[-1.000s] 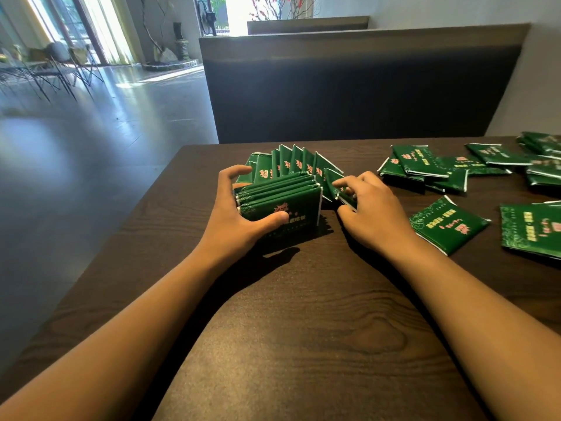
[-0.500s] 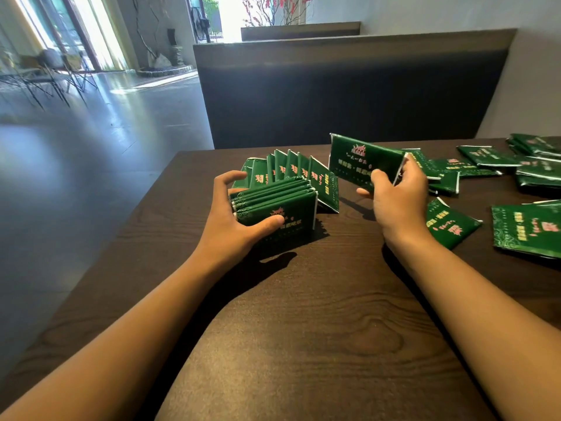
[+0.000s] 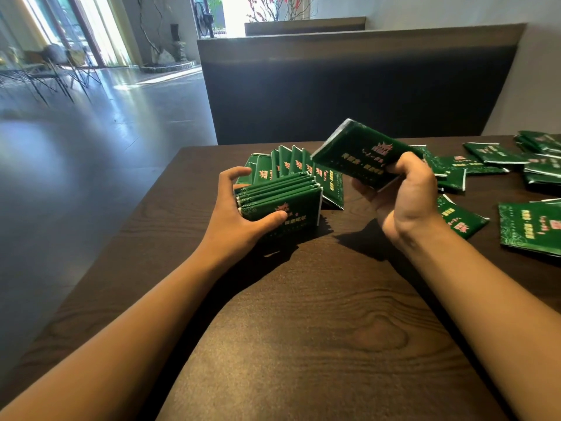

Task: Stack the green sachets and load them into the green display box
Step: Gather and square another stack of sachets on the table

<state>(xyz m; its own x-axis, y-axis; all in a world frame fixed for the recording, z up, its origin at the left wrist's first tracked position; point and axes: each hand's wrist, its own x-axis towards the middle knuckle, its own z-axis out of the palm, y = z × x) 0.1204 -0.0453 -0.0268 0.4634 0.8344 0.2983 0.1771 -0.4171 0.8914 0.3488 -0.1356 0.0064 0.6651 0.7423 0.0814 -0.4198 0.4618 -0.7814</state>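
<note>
My left hand (image 3: 239, 217) grips an upright stack of green sachets (image 3: 282, 199) standing on edge on the dark wooden table (image 3: 303, 314), thumb on the front face and fingers behind. Just behind it a row of more green sachets (image 3: 291, 165) leans upright. My right hand (image 3: 403, 196) holds a small bunch of green sachets (image 3: 361, 153) tilted in the air, right of and slightly above the stack. A green display box does not show clearly.
Loose green sachets (image 3: 491, 156) lie scattered over the table's right side, one (image 3: 458, 217) close by my right wrist and a larger one (image 3: 531, 226) at the right edge. A dark booth backrest (image 3: 349, 86) rises behind the table. Open floor lies left.
My right hand picked sachets up from beside the leaning row, lifted them and has now tilted them toward the stack. My left hand kept its grip on the stack.
</note>
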